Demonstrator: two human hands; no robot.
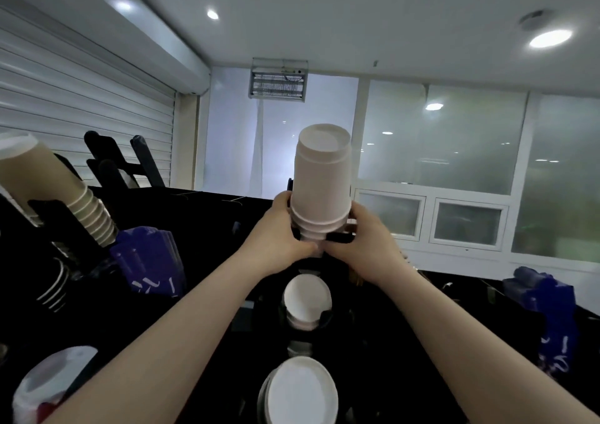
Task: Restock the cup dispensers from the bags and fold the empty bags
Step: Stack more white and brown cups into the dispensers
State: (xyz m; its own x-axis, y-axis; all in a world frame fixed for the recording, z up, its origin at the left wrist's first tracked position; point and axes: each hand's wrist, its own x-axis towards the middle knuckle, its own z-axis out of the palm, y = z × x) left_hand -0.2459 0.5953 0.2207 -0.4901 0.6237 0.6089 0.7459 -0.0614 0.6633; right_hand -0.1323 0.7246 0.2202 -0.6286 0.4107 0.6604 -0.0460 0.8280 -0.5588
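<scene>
Two hands clasping a white cup stack (321, 180) at its lower rims, left hand (281, 228) and right hand (367, 233) curled around it (bottoms up), over a black dispenser (337, 237), more cups (306, 297) below

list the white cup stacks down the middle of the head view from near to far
near white stack → middle white stack → tall white stack, gripped at its base by the left hand and right hand
</scene>
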